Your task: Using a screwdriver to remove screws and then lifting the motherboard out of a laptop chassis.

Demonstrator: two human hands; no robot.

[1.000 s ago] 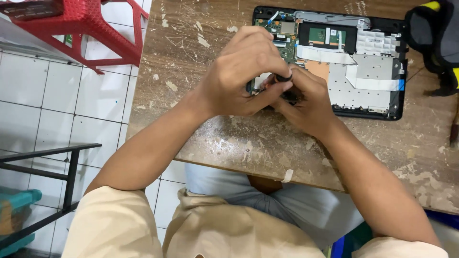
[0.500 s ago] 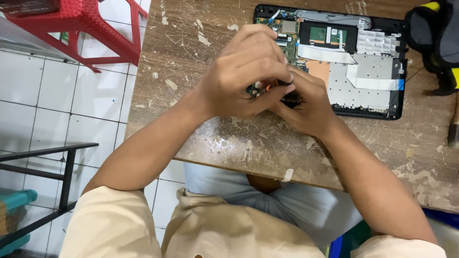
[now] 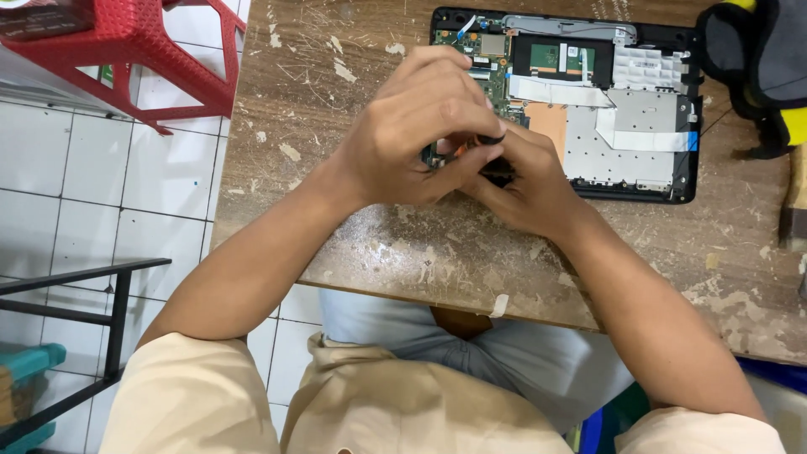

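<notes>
I see both hands bunched together over the near-left corner of the opened laptop (image 3: pixel 605 109), which lies bottom cover off on the worn wooden counter (image 3: pixel 336 76), well back from the near edge. Left hand (image 3: pixel 416 134) is curled over the top, fingers bent down; right hand (image 3: pixel 525 181) comes up from below, fingers folded in against the left. Between them I can make out a small dark part with an orange bit (image 3: pixel 479 151), pinched by fingertips, but which hand really grips it I can't tell; the knuckles hide the contact. The board corner under the hands is covered too. Visible: green board, black module, silver shielding, white ribbon strips. A black-and-yellow bag (image 3: pixel 756 59) is cut off at the top right edge, just beside the laptop. Counter left of the hands is bare scuffed wood up to its left edge; a red plastic stool (image 3: pixel 126 50) stands beyond on white floor tiles.
</notes>
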